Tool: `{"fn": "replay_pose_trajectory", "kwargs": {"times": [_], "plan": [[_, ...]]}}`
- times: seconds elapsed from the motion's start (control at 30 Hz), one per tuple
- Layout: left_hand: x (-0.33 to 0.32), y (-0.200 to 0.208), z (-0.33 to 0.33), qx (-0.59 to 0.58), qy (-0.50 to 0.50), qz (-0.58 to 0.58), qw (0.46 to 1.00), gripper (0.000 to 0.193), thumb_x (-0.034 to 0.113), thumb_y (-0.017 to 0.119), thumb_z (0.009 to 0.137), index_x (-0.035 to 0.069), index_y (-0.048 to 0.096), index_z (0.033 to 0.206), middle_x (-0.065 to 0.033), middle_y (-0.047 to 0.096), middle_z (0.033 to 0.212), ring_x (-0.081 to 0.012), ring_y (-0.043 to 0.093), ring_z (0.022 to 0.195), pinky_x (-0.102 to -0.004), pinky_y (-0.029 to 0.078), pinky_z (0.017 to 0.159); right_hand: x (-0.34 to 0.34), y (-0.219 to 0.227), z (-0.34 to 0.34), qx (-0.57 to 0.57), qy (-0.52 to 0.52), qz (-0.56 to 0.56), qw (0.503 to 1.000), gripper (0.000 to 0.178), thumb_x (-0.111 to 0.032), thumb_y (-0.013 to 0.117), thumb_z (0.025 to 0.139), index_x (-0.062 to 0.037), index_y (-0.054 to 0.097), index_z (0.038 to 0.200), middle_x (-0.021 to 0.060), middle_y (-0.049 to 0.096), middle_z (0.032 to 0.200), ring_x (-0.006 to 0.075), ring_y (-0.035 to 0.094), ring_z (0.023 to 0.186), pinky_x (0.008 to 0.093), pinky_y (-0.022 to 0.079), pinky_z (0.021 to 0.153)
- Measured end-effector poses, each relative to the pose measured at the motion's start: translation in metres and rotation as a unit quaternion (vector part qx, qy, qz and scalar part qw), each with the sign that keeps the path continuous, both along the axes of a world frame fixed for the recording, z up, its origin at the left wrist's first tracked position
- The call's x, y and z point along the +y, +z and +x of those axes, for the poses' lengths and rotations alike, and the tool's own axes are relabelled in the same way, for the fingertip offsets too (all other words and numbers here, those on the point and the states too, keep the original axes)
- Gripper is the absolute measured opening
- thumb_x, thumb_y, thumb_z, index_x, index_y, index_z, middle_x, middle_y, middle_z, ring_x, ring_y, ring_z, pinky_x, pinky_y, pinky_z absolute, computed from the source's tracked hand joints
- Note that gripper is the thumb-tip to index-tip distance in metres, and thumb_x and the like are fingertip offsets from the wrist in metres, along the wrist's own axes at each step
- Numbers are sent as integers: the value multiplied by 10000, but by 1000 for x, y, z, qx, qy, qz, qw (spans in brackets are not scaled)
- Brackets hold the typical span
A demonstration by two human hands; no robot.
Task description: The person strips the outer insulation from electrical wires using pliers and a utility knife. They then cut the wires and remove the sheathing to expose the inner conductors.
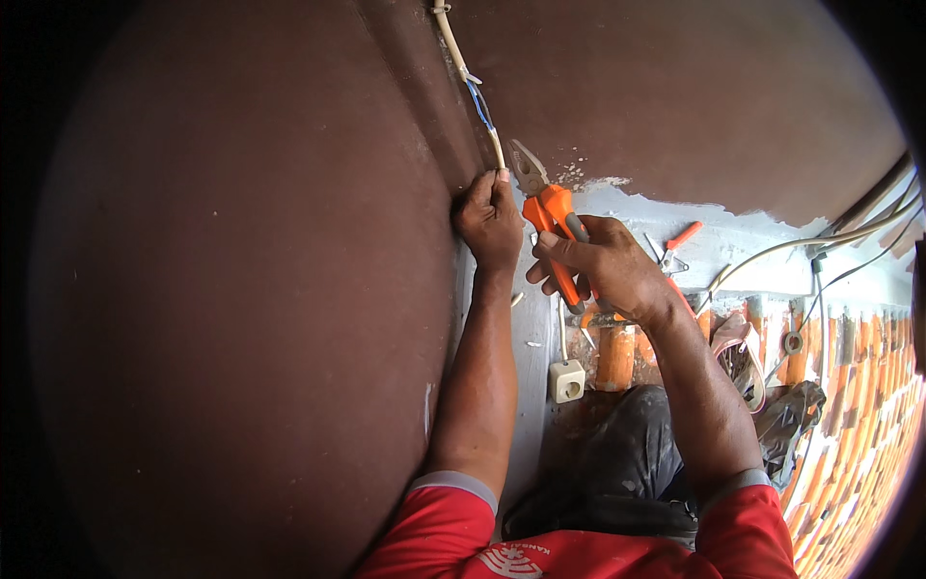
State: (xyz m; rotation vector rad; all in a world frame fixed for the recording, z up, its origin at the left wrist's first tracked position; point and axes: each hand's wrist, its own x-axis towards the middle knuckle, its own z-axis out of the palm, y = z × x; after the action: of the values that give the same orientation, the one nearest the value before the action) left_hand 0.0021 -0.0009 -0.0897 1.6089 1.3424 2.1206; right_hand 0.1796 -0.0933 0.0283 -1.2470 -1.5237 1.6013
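Observation:
A cream sheathed electrical cable [449, 39] runs down the corner of the brown walls. Part of its sheath is stripped, and blue and dark inner wires [478, 103] show there. My left hand [490, 220] pinches the cable just below that stretch, thumb and fingers closed. In my right hand [612, 265] is a pair of combination pliers [552, 207] with orange and grey handles. Their metal jaws point up beside the cable, to the right of my left fingertips, and do not touch it. Whether the jaws are fully closed is hard to tell.
Below my hands, a white socket outlet [567, 381] hangs on a cable. Another red-handled tool [683, 236] lies on the grey painted ledge [714, 232]. Cables [781, 247] cross the right side, near a black plastic bag [791, 415]. Orange roof tiles [849, 434] spread out at right.

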Motion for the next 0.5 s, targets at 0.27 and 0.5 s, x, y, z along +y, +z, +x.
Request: {"fn": "replay_pose_trajectory", "kwargs": {"times": [0.27,0.5], "plan": [[-7,-10,0,-204,-202,-79,955,94,106,723,1024,33,678,987,-7,725,881,-97,643,781,-303,568,722,26,-4,-18,173,64,-69,980,528,-410,762,1060,68,635,1245,219,821,940,240,819,763,311,592,569],[16,-78,-25,-219,-201,-196,934,340,301,843,970,22,721,1122,-12,751,1013,-97,708,923,-297,609,834,27,-6,-26,211,83,-79,971,490,-386,696,1108,60,616,1292,220,828,990,266,834,813,314,621,584]]}}
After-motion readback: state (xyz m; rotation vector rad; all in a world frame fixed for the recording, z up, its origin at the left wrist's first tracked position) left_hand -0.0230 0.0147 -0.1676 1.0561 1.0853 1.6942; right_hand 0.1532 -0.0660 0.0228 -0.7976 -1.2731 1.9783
